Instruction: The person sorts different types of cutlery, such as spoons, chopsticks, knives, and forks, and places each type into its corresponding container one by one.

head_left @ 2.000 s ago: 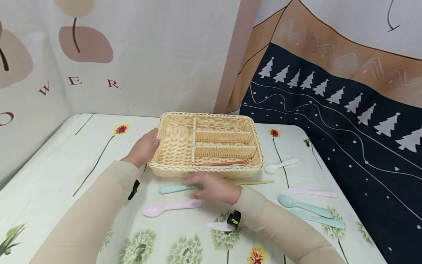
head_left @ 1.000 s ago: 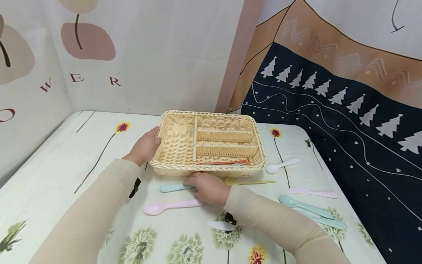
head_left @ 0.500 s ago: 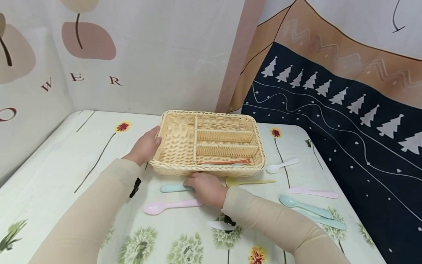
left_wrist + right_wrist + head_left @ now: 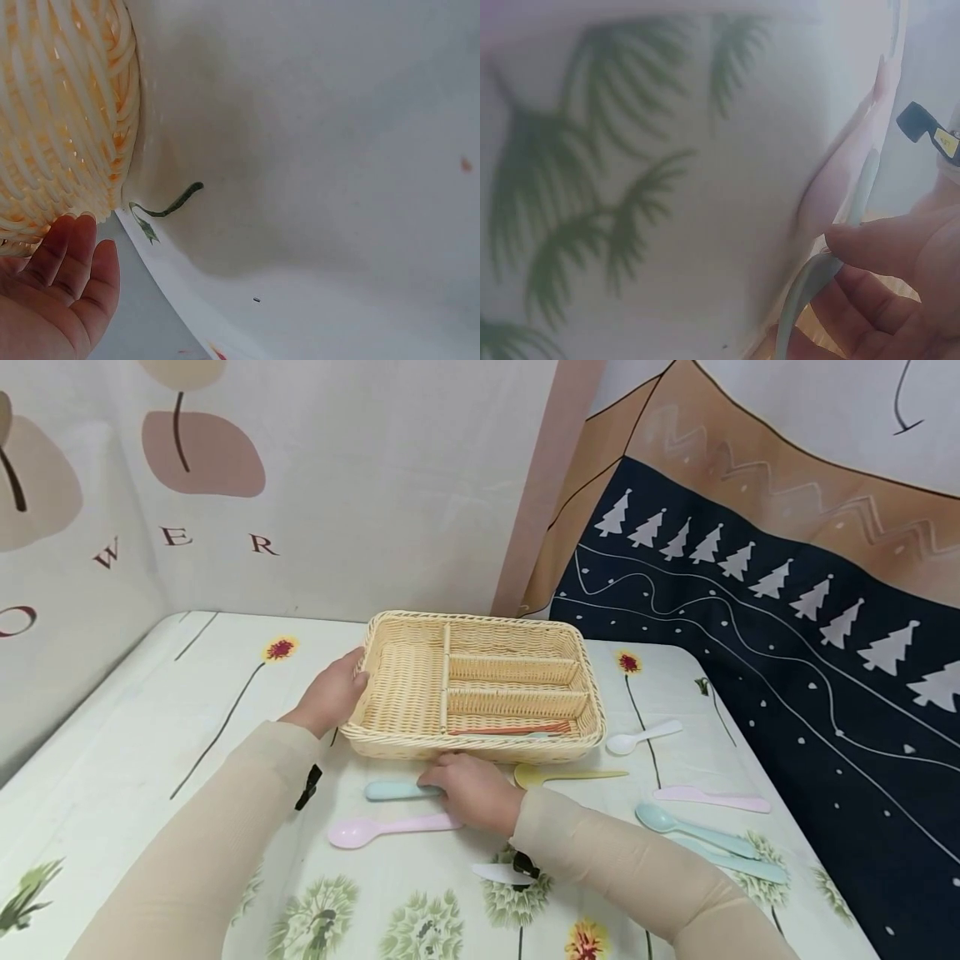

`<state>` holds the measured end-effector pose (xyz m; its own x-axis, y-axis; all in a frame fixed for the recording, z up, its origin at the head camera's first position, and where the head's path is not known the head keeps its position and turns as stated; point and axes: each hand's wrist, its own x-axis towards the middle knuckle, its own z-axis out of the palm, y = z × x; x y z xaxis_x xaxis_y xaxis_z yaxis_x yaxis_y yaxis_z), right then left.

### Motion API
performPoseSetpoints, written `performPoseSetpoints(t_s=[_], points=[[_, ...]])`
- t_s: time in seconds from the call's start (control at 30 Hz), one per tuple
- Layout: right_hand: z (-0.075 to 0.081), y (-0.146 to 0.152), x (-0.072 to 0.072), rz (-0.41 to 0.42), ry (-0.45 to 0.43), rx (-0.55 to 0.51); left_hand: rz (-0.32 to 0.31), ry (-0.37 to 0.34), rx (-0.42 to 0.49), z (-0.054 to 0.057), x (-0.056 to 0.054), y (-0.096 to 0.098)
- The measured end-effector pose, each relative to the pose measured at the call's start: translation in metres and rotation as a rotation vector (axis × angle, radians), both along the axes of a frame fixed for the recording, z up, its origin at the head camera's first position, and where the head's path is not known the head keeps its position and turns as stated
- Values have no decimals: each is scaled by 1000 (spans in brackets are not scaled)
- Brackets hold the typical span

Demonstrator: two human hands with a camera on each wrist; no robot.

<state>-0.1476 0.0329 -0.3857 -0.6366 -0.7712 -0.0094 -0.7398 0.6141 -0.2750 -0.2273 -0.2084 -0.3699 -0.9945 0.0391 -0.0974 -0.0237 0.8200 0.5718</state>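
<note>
My left hand grips the left end of a divided wicker cutlery basket, thumb over the rim. In the left wrist view its fingers lie against the woven side. In front of the basket, my right hand pinches a pale teal plastic utensil, which also shows between thumb and fingers in the right wrist view. Its far end is hidden by the hand in the head view. Just nearer lies a pink spoon, its handle reaching the right hand.
Orange cutlery lies in the basket's front compartment. Around the table are a yellow spoon, a white spoon, a pink knife, a teal spoon, another teal utensil and a white knife partly under the right wrist.
My right hand, blurred in motion two seconds ago, has come down onto the teal utensil and now pinches it. The left hand keeps its hold on the basket.
</note>
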Motion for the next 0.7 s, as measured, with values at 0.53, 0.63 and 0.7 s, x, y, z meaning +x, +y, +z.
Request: performPoseSetpoints(t_s=[0.53, 0.63, 0.7], points=[[14, 8, 7, 30, 13, -77, -13, 2, -10, 0, 0, 0], [20, 10, 8, 40, 1, -90, -12, -4, -6, 0, 0, 0], [24, 12, 8, 37, -18, -97, -14, -5, -2, 0, 0, 0]])
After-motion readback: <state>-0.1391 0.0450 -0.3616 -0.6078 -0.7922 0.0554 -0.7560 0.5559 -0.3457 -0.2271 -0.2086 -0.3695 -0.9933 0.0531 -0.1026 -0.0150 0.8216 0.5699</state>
